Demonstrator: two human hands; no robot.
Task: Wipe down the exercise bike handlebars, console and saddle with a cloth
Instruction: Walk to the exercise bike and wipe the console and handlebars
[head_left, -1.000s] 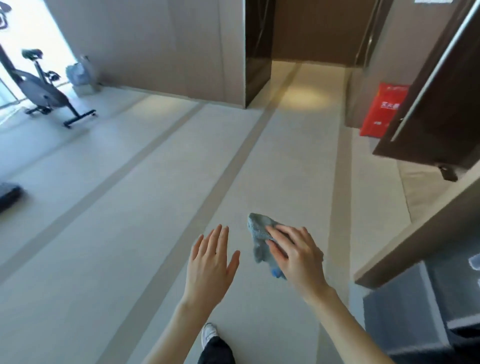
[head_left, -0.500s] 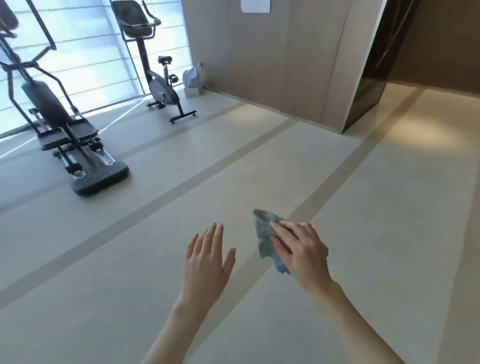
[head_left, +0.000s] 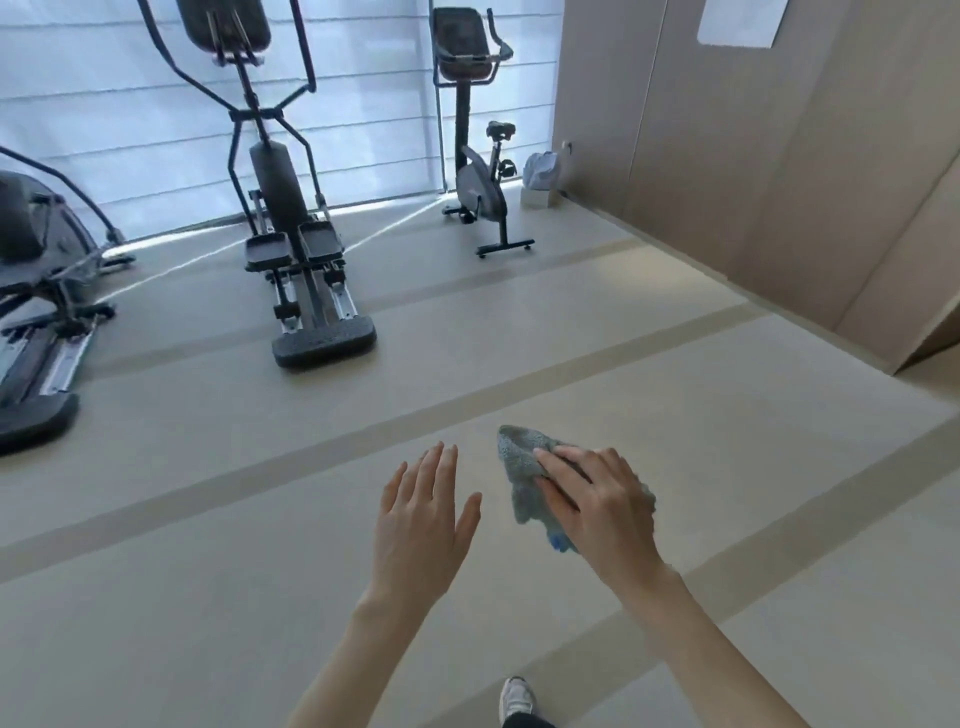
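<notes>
A dark exercise bike (head_left: 480, 192) stands far off by the window, with its console and handlebars (head_left: 464, 44) at the top and a small black saddle (head_left: 500, 126) behind them. My right hand (head_left: 597, 504) grips a crumpled grey cloth (head_left: 522, 467) with a bit of blue at its lower edge. My left hand (head_left: 423, 514) hovers beside it, fingers straight and spread, holding nothing. Both hands are well short of the bike, over the beige floor.
A black elliptical trainer (head_left: 291, 218) stands at centre left and another machine (head_left: 36, 301) at the far left edge. A pale bag on a small box (head_left: 540, 174) sits beside the bike. A beige wall (head_left: 779, 156) runs along the right. My white shoe (head_left: 517, 699) shows below.
The view has swung left, bringing the bike and the trainers into the middle. Both hands keep their pose, the right one still gripping the cloth.
</notes>
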